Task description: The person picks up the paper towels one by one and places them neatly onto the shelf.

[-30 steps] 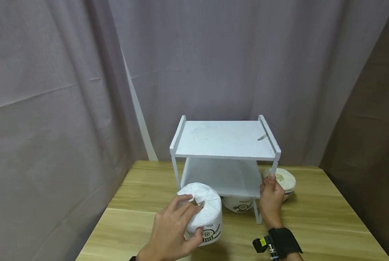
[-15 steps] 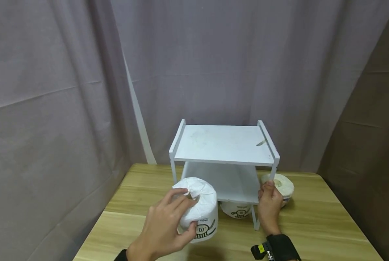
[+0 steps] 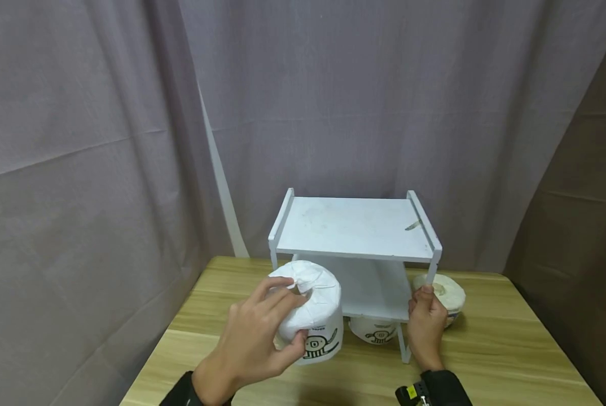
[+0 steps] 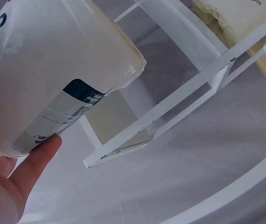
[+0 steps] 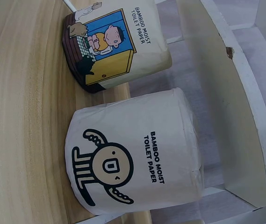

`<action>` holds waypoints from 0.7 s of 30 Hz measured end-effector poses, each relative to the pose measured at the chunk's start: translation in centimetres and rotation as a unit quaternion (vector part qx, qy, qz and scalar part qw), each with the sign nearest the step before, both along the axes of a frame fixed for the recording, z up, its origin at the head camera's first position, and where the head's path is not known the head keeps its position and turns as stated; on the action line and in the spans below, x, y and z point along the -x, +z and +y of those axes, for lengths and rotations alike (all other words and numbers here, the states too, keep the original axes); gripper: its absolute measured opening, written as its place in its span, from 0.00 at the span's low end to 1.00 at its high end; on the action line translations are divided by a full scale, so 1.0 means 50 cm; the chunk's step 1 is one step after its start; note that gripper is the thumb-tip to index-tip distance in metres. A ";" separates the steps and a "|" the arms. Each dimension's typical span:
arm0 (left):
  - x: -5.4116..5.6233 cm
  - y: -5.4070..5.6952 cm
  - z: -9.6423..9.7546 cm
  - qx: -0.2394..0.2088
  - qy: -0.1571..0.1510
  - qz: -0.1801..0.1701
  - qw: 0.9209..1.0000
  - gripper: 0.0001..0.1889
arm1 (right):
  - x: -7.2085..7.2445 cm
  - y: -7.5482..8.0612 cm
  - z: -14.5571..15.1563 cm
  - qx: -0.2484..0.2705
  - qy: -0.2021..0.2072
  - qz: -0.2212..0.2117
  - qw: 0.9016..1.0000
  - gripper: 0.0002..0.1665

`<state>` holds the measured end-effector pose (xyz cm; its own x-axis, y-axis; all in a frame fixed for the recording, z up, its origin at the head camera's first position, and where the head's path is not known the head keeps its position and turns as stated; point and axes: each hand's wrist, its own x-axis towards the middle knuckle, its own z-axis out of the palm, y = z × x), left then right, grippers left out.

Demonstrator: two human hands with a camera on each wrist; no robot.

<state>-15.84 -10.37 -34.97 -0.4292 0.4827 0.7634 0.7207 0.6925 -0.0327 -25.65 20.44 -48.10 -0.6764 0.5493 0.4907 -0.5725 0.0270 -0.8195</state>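
Observation:
My left hand grips a white wrapped toilet paper roll, fingers at its centre hole and thumb against its side. The roll is above the table in front of the shelf, overlapping the lower tier's left part in the head view. In the left wrist view the same toilet paper roll shows a dark printed label beside a finger. My right hand holds the front right leg of a white two-tier shelf. Only a sliver of that hand enters the right wrist view.
Under the lower tier stands another toilet paper roll with a cartoon figure, also large in the right wrist view. A roll with a colourful picture stands beside it on the wooden table. Grey curtain hangs behind.
My left hand has lifted the toilet paper roll slightly and brought it closer to the shelf. The right hand keeps its hold on the leg; the head view has shifted a little.

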 end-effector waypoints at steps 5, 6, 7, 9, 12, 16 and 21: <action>0.003 0.012 0.000 -0.005 -0.006 0.005 1.000 0.20 | -0.003 0.006 0.008 -0.013 -0.004 -0.020 1.000 0.33; 0.004 0.015 0.001 -0.006 -0.008 0.006 1.000 0.20 | -0.003 0.007 0.009 -0.011 -0.002 -0.020 1.000 0.33; 0.003 0.017 0.000 -0.007 -0.008 0.004 1.000 0.20 | -0.004 0.005 0.008 -0.009 0.000 -0.020 1.000 0.33; 0.002 0.024 -0.001 -0.012 -0.008 0.000 1.000 0.20 | -0.005 0.003 0.006 -0.005 0.000 -0.017 1.000 0.33; 0.002 0.038 -0.001 -0.025 -0.009 -0.005 1.000 0.19 | -0.003 0.003 0.006 -0.005 -0.003 -0.011 1.000 0.33; 0.005 0.057 -0.001 -0.036 -0.015 0.004 0.999 0.18 | -0.001 0.003 0.007 -0.019 -0.008 -0.006 1.000 0.34; 0.005 0.075 0.000 -0.036 -0.011 0.001 0.999 0.18 | 0.000 0.004 0.005 -0.018 -0.005 0.009 1.000 0.34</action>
